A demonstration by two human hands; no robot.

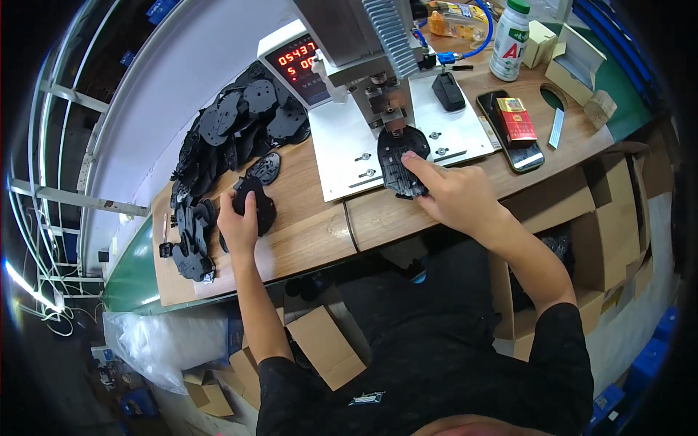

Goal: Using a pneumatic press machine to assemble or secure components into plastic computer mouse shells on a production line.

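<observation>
My right hand grips the near right edge of a black plastic part, thumb and fingers closed on it. That part lies on the white base plate of a bench press, right under its metal head. Off to the left, my left hand holds another black plastic part at the table surface, thumb on top. Beyond it lies a loose flat black piece. A heap of similar black pieces spreads along the table's far left side. The undersides of both held parts are hidden.
A box with a red digital display stands left of the press. To the right are a phone, a red cigarette pack, a white bottle and an opened small carton. Cardboard boxes stand below the table's right edge.
</observation>
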